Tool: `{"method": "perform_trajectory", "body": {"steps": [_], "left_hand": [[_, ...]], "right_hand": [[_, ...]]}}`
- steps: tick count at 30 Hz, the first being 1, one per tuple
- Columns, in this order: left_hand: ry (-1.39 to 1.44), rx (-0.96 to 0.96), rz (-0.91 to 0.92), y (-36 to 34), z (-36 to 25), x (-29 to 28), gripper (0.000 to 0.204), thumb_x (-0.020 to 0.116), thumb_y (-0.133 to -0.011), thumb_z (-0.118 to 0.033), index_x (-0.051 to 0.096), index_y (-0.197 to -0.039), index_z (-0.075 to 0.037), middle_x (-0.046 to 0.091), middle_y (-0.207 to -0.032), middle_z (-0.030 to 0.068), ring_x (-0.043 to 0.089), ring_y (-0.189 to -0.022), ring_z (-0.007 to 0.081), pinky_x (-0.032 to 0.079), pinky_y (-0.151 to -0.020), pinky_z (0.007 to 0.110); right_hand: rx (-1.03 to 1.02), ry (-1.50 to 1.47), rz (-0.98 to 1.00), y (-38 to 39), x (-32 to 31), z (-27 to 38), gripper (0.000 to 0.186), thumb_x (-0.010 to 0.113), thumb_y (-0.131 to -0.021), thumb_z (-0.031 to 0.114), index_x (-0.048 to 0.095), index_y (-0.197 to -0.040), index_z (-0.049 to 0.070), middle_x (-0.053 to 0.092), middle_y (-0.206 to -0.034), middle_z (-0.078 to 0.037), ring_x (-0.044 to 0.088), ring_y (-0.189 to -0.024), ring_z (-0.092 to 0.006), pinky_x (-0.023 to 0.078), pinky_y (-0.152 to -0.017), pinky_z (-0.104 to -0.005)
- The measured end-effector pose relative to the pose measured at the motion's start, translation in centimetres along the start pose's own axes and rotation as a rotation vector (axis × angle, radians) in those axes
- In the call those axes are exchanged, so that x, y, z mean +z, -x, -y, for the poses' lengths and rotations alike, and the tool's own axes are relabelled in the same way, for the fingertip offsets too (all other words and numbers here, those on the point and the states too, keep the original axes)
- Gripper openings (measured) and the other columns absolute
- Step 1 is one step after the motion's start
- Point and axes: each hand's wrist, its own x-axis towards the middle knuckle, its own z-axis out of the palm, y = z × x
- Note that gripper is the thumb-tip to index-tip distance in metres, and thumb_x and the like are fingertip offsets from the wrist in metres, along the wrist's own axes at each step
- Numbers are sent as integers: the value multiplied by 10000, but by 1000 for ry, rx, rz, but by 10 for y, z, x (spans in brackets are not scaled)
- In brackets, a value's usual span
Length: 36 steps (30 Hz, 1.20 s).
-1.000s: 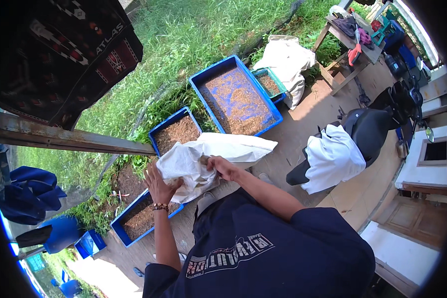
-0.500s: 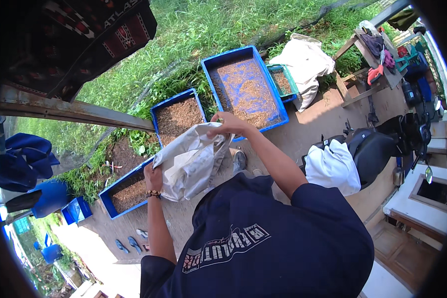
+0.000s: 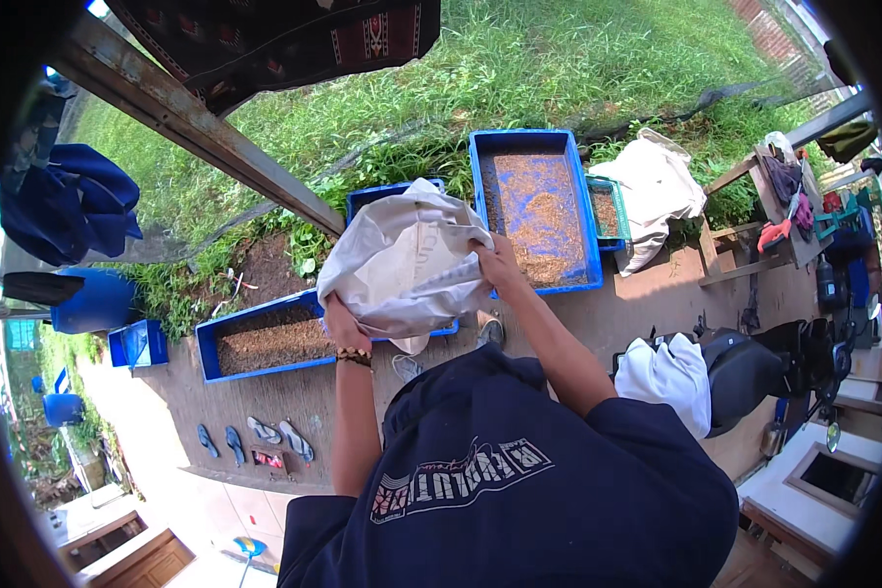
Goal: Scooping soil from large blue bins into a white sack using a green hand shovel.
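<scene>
Sack [image 3: 394, 257], pale and spread broadly, spans the space between my left hand [image 3: 342, 327] and right hand [image 3: 501, 265], fingers of each pinching its rim. I judge the step as holding its mouth apart; the next move calls for firm grip at both edges.

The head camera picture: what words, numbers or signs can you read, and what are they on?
I won't copy the words, but writing shows here:
Dark shirt: large, pale block letters across it; the small script among them is too small to read.
White sack: a few faint grey letters, partly lost in folds.
I can't read any other writing.
</scene>
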Motion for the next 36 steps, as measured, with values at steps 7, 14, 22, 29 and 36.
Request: {"method": "perform_trajectory", "body": {"steps": [7, 14, 22, 29, 36], "left_hand": [[-395, -57, 152, 33, -30, -29, 617, 653, -909, -436, 452, -1405, -129, 546, -1343, 104, 527, -1253, 298, 452, -1014, 462], [-1236, 1306, 216, 58, -51, 32, 837, 817, -712, -245, 412, -1434, -117, 555, -1267, 209, 527, -1190, 404, 449, -971, 483], [-952, 924, 74, 12, -23, 34, 285, 554, -942, -178, 537, -1154, 12, 665, -1035, 269, 625, -963, 468, 482, -796, 490], [-524, 804, 415, 35, 2, 58, 318, 536, -948, -150, 558, -1210, 30, 656, -1096, 200, 629, -1016, 311, 464, -898, 380], [-468, 378, 729, 2, -22, 6, 383, 570, -814, -142, 642, -1143, 41, 696, -1018, 79, 649, -907, 165, 491, -813, 278]], "right_hand": [[-23, -60, -72, 17, -3, -18, 132, 603, -881, 105, 682, -922, 7, 607, -766, 17, 520, -722, -83, 418, -649, -268], [54, -22, 339, 30, 10, 16, 245, 684, -804, 210, 673, -934, 3, 611, -789, -14, 547, -754, -110, 423, -686, -265], [-188, 427, -69, 55, 8, 2, 1037, 853, -665, 550, 384, -1439, 43, 649, -1145, -193, 647, -1058, -338, 516, -912, -394], [-64, 408, -374, 43, 13, -43, 507, 608, -931, 525, 636, -1007, 25, 694, -910, -154, 674, -813, -267, 495, -703, -443], [229, -423, -166, 29, -27, -14, 381, 601, -974, 364, 690, -878, 5, 701, -795, -63, 653, -642, -157, 488, -552, -327]]}}
